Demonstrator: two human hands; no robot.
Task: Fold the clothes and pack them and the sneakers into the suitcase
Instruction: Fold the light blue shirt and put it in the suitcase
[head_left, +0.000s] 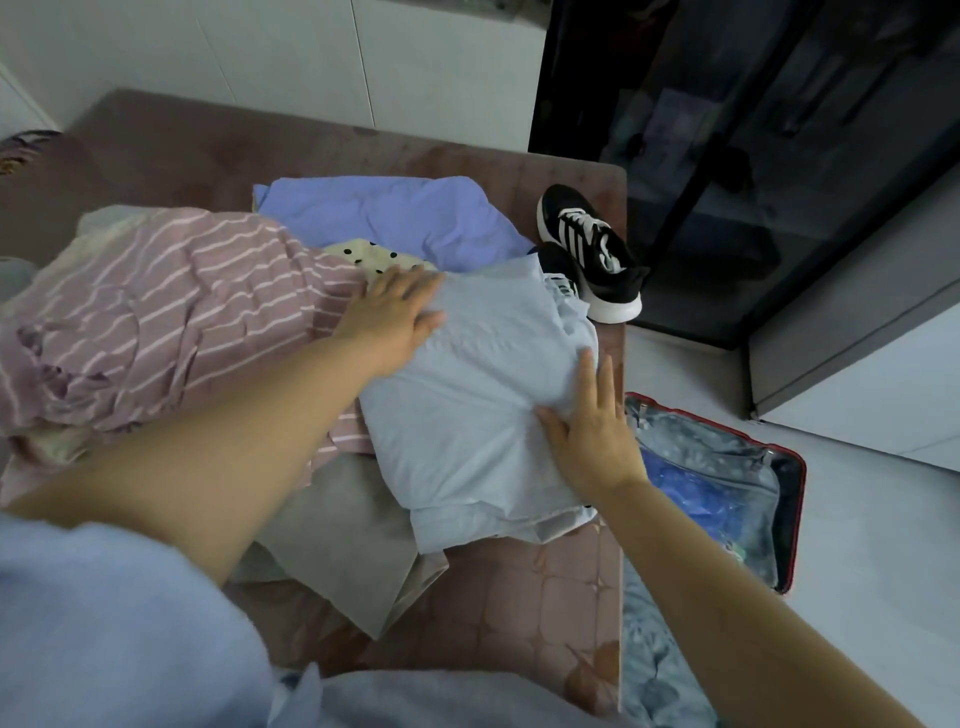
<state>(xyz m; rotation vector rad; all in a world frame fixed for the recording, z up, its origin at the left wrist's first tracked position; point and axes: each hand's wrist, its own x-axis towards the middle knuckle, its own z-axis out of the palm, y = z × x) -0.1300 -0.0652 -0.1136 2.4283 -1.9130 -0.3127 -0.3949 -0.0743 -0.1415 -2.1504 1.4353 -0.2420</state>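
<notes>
A pale blue garment (483, 410) lies folded on the bed near its right edge. My left hand (397, 309) rests flat on its far left corner, fingers straight. On its right side my right hand (592, 431) presses down with spread fingers. Black sneakers (592, 249) with white stripes and soles stand at the bed's far right corner. The open suitcase (795, 499), red-rimmed with a patterned lining, lies on the floor to the right of the bed. A pink striped garment (171, 312), a lilac one (395, 213), a polka-dot piece (363, 257) and a beige one (343, 540) lie around.
The bed (519, 613) has a pink quilted cover and ends at a straight right edge. A dark glass cabinet (753, 156) stands behind the sneakers. Pale floor (857, 597) lies to the right, beside a grey unit (857, 338).
</notes>
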